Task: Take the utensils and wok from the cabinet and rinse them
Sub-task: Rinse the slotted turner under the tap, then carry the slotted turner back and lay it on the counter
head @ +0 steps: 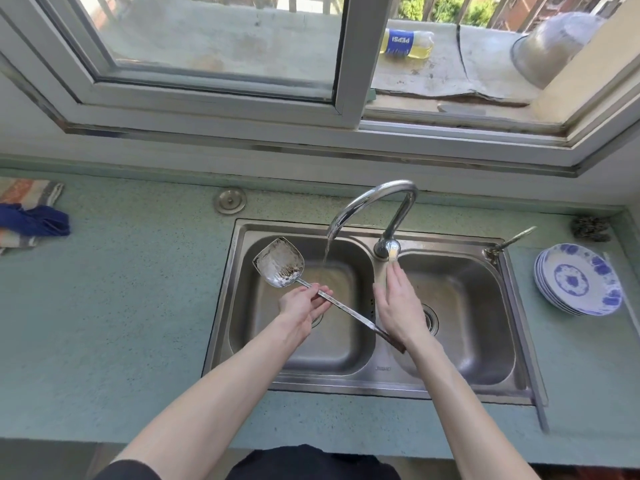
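Note:
A long-handled steel spatula (281, 265) lies slanted over the left basin of the double sink (388, 384), its blade up and to the left. My left hand (303, 304) grips the handle just below the blade. The dark handle end runs under my right hand (398, 303), whose flat, extended fingers reach up to the lever at the base of the curved tap (375, 199). Water runs from the spout into the left basin, just right of the blade. No wok is in view.
A stack of blue-and-white plates (578, 278) stands on the green counter right of the sink. Folded cloths (29, 213) lie at the far left. A scouring pad (590, 228) sits in the back right corner. A bottle (408, 43) lies beyond the open window.

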{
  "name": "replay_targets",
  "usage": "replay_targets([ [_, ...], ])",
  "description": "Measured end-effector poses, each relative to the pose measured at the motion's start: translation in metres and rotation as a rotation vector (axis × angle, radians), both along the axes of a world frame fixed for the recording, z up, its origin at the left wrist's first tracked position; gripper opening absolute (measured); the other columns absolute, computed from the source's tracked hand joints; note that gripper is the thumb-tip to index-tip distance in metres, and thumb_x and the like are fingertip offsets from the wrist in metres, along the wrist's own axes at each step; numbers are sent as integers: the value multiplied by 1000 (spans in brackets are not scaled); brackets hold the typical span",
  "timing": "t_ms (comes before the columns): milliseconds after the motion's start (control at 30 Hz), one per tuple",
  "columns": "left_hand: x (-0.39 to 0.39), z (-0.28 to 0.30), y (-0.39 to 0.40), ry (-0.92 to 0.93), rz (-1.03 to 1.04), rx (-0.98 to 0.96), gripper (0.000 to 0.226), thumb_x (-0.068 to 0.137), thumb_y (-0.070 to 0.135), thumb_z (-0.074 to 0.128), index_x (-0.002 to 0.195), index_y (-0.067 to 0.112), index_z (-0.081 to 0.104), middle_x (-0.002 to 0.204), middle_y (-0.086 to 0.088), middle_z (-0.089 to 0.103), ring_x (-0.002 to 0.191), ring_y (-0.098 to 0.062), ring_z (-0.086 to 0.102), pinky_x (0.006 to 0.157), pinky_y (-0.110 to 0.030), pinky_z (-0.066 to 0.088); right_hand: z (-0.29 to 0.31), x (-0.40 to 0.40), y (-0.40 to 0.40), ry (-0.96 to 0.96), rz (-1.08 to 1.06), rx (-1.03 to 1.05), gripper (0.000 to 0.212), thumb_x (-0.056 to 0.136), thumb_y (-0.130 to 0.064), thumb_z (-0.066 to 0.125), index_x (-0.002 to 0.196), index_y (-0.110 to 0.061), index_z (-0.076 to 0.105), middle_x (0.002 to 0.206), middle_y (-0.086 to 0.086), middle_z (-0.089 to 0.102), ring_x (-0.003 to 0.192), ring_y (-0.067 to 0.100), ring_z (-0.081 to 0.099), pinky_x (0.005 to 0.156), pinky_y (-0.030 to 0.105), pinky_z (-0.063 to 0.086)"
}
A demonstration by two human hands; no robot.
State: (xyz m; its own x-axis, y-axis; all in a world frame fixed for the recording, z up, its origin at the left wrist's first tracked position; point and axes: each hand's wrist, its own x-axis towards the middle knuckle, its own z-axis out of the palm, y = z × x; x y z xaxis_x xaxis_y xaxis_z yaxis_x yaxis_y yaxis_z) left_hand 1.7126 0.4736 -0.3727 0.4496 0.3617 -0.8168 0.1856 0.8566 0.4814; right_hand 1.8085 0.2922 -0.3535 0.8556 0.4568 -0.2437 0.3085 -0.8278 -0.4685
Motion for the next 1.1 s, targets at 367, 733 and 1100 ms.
replay_targets([
  [367,-12,20,-23,13,108,48,26,100,-5,56,126,-9,53,95,-22,70,83,-31,71,56,-34,63,-13,17,1,107,198,-116,79,107,-57,33,157,3,25,173,17,-9,158,30,22,125,45,29],
  [733,-17,40,-49,78,232,168,9,100,-2,58,109,-2,57,89,-17,71,75,-28,73,53,-31,61,39,-22,-33,539,120,349,34,106,-47,48,131,-30,63,120,-7,73,102,6,71,90,24,50],
  [1100,-28,49,-81,163,301,426,16,85,1,80,83,7,65,86,-21,76,78,-32,76,75,-40,64,6,-83,-60,926,-138,547,38,106,-44,55,93,-13,71,62,-8,36,52,10,28,45,24,20],
])
